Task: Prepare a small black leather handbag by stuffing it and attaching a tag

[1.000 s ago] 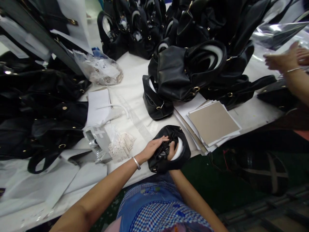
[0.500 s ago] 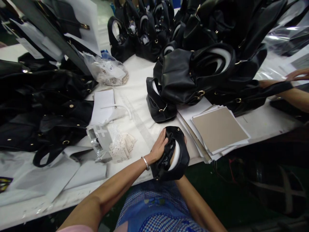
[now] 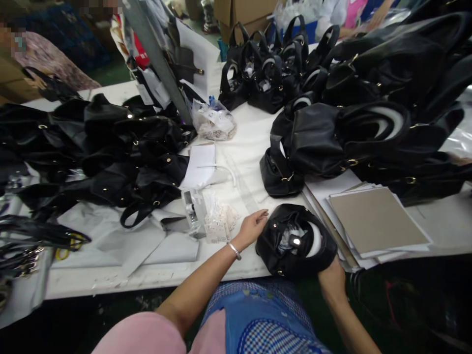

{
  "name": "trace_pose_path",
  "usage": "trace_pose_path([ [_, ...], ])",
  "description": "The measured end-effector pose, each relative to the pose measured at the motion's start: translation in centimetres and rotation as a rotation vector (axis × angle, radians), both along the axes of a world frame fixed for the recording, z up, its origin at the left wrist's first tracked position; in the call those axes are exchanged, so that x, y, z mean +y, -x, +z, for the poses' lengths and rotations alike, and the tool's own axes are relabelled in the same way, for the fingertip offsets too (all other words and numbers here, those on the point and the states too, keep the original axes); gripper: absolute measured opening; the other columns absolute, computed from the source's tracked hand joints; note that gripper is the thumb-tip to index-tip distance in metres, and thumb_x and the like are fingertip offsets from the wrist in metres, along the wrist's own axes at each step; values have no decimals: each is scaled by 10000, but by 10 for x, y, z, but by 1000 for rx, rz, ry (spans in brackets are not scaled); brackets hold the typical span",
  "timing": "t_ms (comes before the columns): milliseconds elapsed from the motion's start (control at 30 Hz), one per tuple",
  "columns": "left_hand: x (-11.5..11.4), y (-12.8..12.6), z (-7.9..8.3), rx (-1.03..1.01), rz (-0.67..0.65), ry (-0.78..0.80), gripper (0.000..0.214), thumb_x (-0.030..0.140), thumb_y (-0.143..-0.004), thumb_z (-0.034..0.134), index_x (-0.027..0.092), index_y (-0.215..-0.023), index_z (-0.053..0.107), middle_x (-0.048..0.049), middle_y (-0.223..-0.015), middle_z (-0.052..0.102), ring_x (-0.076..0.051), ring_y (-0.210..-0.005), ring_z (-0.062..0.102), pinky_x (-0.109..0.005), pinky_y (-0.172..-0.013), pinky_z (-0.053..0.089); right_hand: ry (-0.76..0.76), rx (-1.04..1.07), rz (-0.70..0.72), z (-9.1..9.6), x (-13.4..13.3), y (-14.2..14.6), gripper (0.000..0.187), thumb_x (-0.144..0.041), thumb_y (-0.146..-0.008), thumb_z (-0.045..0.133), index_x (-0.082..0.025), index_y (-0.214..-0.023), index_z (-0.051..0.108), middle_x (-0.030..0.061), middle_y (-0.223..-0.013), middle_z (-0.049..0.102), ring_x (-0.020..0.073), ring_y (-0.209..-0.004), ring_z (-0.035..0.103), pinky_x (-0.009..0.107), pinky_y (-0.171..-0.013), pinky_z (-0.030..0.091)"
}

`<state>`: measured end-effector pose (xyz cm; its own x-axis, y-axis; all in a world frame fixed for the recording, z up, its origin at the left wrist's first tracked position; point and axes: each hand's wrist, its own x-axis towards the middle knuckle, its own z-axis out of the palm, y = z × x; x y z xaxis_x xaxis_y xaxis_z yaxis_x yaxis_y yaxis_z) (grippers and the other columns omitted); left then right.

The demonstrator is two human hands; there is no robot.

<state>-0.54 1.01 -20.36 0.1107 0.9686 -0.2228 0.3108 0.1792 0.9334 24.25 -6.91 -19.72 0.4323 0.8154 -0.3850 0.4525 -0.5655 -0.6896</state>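
A small black handbag [image 3: 271,246] sits at the table's front edge, its mouth facing up. Clear plastic stuffing [image 3: 289,237] shows inside it, with a round snap, and white wrapping [image 3: 314,241] lines its handle. My right hand [image 3: 333,279] grips the bag's right side by the handle, the fingers hidden beneath. My left hand [image 3: 253,226], with a silver bangle at the wrist, is open beside the bag's left side, fingers stretched out and holding nothing. Just left of that hand lie a stack of printed tags [image 3: 218,228] and a grey tape dispenser [image 3: 194,209].
Finished-looking black bags [image 3: 313,140] crowd the right and back. Flat black bags [image 3: 121,172] pile up on the left by a metal post [image 3: 158,59]. Grey boards [image 3: 376,221] lie at right. A bag of tags [image 3: 214,123] stands behind. Other people work across the table.
My left hand has come off the bag and opened. The bag has turned so its mouth shows, with my right hand now at its right side. The view has swung left.
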Motion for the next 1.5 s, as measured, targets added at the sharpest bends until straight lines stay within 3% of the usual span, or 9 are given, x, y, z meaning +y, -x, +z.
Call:
trace_pose_path([
  [133, -22, 90, 29, 259, 159, -9, 227, 233, -862, 526, 164, -1043, 643, -81, -977, 716, -178, -852, 678, -310, -798, 547, 325, 275, 120, 11, -63, -23, 647, -638, -720, 547, -158, -1138, 664, 144, -1072, 717, 324, -1026, 661, 441, -931, 510],
  [300, -57, 153, 35, 772, 51, 41, 267, 134, -817, 578, 152, -1083, 588, -114, -1094, 661, -233, -973, 645, -386, -915, 495, 394, 559, 484, 38, -86, 20, 485, -570, -763, 601, -191, -1046, 710, 100, -1085, 721, 275, -1042, 663, 395, -973, 505],
  [500, -79, 138, 14, 1009, -25, 112, 652, 38, -753, 632, 135, -1335, 354, -179, -1310, 488, -256, -1112, 590, -330, -894, 491, 255, 656, 764, 55, -50, 88, 396, -449, -851, 564, -176, -1118, 668, 106, -1112, 708, 241, -1045, 661, 379, -960, 508],
  [667, -82, 133, 12, 1107, 0, 107, 622, 114, -809, 612, 200, -1360, 334, -104, -1132, 558, -226, -918, 643, -286, -682, 498, 176, 537, 851, 59, -40, 104, 333, -366, -864, 558, -189, -1125, 667, 91, -1120, 701, 217, -1013, 662, 348, -928, 517],
  [800, -89, 135, 21, 1083, 77, 107, 532, 213, -843, 606, 225, -1327, 388, -80, -1075, 619, -218, -890, 642, -277, -660, 472, 97, 514, 891, 57, -34, 120, 294, -338, -874, 539, -198, -1089, 683, 79, -1089, 709, 205, -995, 662, 336, -912, 521],
  [1033, -102, 138, 36, 387, 288, 198, 435, 327, -810, 624, 204, -1219, 541, -42, -953, 657, -118, -613, 568, -254, -638, 452, -157, 513, 766, 41, -9, 176, 406, -384, -870, 540, -203, -1227, 609, 96, -1268, 616, 216, -1144, 585, 372, -975, 496],
  [1167, -112, 119, 46, -25, 261, 252, 562, 388, -782, 640, 178, -1284, 498, -28, -901, 634, -78, -561, 505, -199, -529, 406, 1, 616, 690, 36, 6, 198, 463, -531, -858, 516, -205, -1149, 669, 77, -1176, 677, 242, -1131, 595, 421, -1011, 454],
  [1333, -124, 87, 65, 132, 209, 155, 611, 346, -802, 619, 236, -1371, 425, 1, -863, 652, -95, -594, 531, -221, -611, 448, 140, 905, 565, 45, 3, 199, 503, -593, -777, 596, -151, -973, 737, 77, -959, 741, 241, -952, 659, 405, -931, 482],
  [1500, -127, 73, 76, 311, 53, 140, 650, 330, -812, 602, 262, -1417, 374, 57, -621, 585, -136, -568, 567, -239, -607, 440, 31, 776, 451, 53, -9, 184, 380, -472, -771, 650, -151, -949, 748, 83, -952, 749, 233, -918, 667, 357, -854, 504],
])
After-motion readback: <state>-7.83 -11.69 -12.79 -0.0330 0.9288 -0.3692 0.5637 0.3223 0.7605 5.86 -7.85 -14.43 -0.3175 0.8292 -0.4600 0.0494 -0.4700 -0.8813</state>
